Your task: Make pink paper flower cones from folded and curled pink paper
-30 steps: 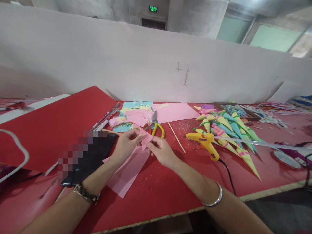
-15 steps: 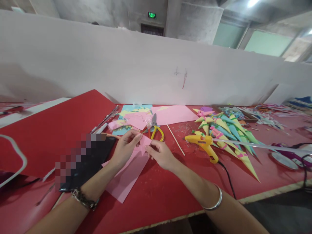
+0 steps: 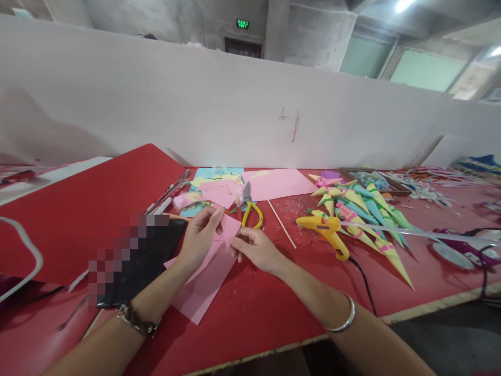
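Observation:
A small piece of pink paper (image 3: 230, 227) is held up between my two hands at the middle of the table. My left hand (image 3: 201, 235) pinches its left edge between thumb and fingers. At its lower right side, my right hand (image 3: 254, 248) has thumb and fingertips closed on it. Beneath my hands lies a larger pink sheet (image 3: 201, 290), partly covered by my left hand and wrist. Just beyond my fingers rest yellow-handled scissors (image 3: 254, 215) with their grey blades pointing away.
A yellow glue gun (image 3: 324, 227) with a long clear stick lies to the right, before a pile of coloured paper cones (image 3: 362, 209). A thin stick (image 3: 282, 223) lies near it. Left are a black tablet-like device (image 3: 136, 271) and a red board (image 3: 97, 209). Pink paper (image 3: 282, 183) lies behind.
The small pink paper has turned slightly in my fingers and shows a flatter face. My right fingers have shifted a little down along its edge.

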The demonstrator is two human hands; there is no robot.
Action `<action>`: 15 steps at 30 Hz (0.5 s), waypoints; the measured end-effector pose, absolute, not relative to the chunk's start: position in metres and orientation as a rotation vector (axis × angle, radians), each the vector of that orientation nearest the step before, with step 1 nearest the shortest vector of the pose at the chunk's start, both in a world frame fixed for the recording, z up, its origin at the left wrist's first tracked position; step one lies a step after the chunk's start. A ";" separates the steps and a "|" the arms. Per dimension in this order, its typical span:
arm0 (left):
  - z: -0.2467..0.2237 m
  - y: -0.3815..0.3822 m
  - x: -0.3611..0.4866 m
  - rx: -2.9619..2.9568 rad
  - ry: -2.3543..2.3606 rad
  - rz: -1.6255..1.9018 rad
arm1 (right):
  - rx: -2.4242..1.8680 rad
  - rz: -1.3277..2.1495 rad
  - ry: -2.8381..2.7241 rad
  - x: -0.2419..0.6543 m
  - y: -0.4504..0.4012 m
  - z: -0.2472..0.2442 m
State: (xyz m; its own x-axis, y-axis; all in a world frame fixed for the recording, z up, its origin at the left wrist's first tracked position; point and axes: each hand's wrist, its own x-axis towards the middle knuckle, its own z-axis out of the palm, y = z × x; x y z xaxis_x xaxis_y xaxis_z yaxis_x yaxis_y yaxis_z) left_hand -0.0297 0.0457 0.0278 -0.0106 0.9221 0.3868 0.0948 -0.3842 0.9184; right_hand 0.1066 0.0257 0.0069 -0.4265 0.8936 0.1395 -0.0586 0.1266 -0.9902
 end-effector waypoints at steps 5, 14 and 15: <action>0.031 0.042 -0.027 1.555 1.096 1.490 | -0.856 1.489 -1.565 0.107 0.026 0.008; 0.040 0.042 -0.027 1.437 1.090 1.474 | -0.955 1.425 -1.503 0.114 0.032 0.010; 0.044 0.039 -0.026 1.408 1.107 1.475 | -0.968 1.418 -1.489 0.115 0.033 0.010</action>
